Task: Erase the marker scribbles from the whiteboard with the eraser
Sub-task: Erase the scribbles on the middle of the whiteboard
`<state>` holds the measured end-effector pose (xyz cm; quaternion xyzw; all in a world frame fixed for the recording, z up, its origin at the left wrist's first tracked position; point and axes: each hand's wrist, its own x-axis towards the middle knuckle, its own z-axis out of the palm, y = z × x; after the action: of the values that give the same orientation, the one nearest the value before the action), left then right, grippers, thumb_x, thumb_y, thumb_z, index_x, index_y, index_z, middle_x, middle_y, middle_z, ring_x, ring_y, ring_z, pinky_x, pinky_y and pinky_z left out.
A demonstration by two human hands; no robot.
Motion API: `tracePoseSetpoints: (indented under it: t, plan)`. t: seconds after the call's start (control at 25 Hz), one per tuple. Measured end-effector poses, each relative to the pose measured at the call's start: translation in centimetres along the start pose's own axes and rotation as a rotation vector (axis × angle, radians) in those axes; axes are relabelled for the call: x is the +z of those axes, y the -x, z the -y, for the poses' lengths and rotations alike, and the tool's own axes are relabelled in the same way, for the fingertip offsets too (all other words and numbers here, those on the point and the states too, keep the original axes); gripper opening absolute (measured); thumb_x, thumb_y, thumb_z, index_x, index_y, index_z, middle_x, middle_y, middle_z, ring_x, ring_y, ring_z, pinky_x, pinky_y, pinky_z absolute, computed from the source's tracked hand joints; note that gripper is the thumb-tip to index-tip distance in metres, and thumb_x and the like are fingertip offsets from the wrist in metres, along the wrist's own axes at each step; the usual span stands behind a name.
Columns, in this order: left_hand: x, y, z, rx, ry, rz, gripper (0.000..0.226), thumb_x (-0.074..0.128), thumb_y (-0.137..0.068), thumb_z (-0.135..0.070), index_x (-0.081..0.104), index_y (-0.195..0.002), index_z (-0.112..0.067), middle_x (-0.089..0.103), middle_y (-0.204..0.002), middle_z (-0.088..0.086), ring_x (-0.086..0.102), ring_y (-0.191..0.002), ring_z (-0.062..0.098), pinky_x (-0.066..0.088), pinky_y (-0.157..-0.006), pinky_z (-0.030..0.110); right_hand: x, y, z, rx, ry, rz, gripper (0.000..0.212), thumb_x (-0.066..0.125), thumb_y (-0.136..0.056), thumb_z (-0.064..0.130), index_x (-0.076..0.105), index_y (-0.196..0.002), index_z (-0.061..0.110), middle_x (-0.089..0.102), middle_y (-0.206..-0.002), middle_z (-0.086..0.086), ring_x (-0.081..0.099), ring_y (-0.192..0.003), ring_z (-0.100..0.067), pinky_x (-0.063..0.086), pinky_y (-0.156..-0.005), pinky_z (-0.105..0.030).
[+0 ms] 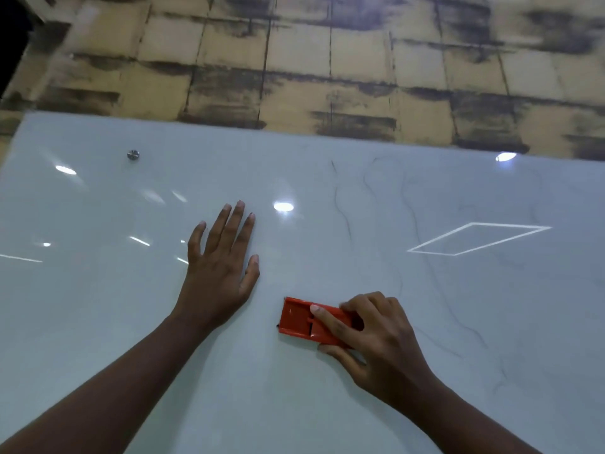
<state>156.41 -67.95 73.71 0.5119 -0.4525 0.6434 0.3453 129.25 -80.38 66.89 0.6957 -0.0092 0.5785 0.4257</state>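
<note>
Eraser [302,319] in R hand [376,339], L hand [219,267] flat

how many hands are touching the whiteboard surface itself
1. The left hand lies flat on the whiteboard, left of centre. The right hand grips the orange eraser lower right; whether its fingers touch the board is unclear.
</note>
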Motion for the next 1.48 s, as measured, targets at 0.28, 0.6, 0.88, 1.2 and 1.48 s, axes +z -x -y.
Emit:
tracePoseSetpoints:
  t: [0.28, 0.6, 0.88, 1.2, 1.48]
  plan:
    - [0.6, 0.3, 0.0, 0.003, -0.003, -0.053, 0.065, 0.034, -0.106, -0.035, 0.031, -0.166, -0.011, 0.022, -0.176, 0.006, 0.023, -0.162, 0.021, 0.023, -0.128, 0.056, 1.4, -6.9, -5.5, 0.214, 0.043, -0.14, 0.048, 0.065, -0.096, 0.05, 0.066, -0.138, 0.027, 0.053, -0.096, -0.004, 0.049, -0.083, -0.024, 0.047, -0.069, -0.042]
    - [-0.2, 0.1, 0.9, 0.066, 0.01, -0.067, 0.063, 0.041, -0.102, -0.038, 0.047, -0.158, -0.011, 0.04, -0.168, 0.006, 0.039, -0.155, 0.023, 0.032, -0.121, 0.05, 2.1, -9.7, -5.1, 0.44, 0.176, -0.146, 0.056, 0.058, -0.1, 0.037, 0.051, -0.151, 0.014, 0.049, -0.101, -0.011, 0.046, -0.085, -0.029, 0.046, -0.069, -0.041]
    - [0.6, -5.6, -0.5, -0.042, 0.051, -0.079, 0.058, 0.04, -0.097, -0.039, 0.056, -0.146, -0.012, 0.05, -0.157, 0.012, 0.047, -0.148, 0.031, 0.036, -0.113, 0.056, 2.0, -7.2, -2.5, 0.143, 0.186, -0.009, 0.057, 0.048, -0.101, 0.037, 0.047, -0.154, 0.016, 0.056, -0.108, -0.008, 0.052, -0.088, -0.025, 0.049, -0.068, -0.041]
    - [2.3, -5.7, -2.0, -0.062, 0.03, -0.142, 0.064, 0.031, -0.103, -0.037, 0.044, -0.16, -0.011, 0.037, -0.169, 0.01, 0.035, -0.157, 0.027, 0.028, -0.124, 0.064, 2.7, -13.4, -8.6, 0.386, 0.285, -0.168, 0.053, 0.065, -0.099, 0.031, 0.055, -0.146, 0.009, 0.054, -0.1, -0.016, 0.05, -0.083, -0.03, 0.05, -0.065, -0.041]
    - [2.4, -5.9, -2.1, -0.057, 0.008, -0.139, 0.065, 0.032, -0.102, -0.038, 0.043, -0.16, -0.011, 0.038, -0.169, 0.012, 0.036, -0.157, 0.029, 0.029, -0.123, 0.066, 5.9, -20.9, -4.0, 0.508, 0.227, -0.172, 0.057, 0.063, -0.099, 0.035, 0.05, -0.15, 0.012, 0.057, -0.114, -0.018, 0.055, -0.096, -0.033, 0.05, -0.075, -0.042]
